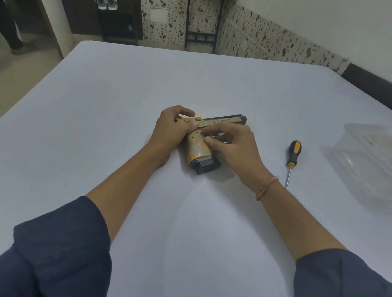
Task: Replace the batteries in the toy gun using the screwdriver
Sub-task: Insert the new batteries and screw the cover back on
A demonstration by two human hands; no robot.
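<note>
A tan and dark grey toy gun [223, 121] lies on its side in the middle of the pale table [101, 120], barrel pointing right, grip toward me. My left hand [172, 126] grips the rear of the slide, thumb and fingers curled round it. My right hand [234, 142] is over the trigger area, its thumb and fingers pinching at the gun's body just above the grip. A screwdriver [293, 153] with a black and yellow handle lies on the table to the right of my right hand, shaft pointing toward me. No batteries are visible.
A clear plastic container [371, 157] stands near the table's right edge. Beyond the far edge are a dark metal stand [201, 35], a patterned wall and a pair of shoes [106, 2] on a dark box. A person's legs [8, 25] stand at the far left.
</note>
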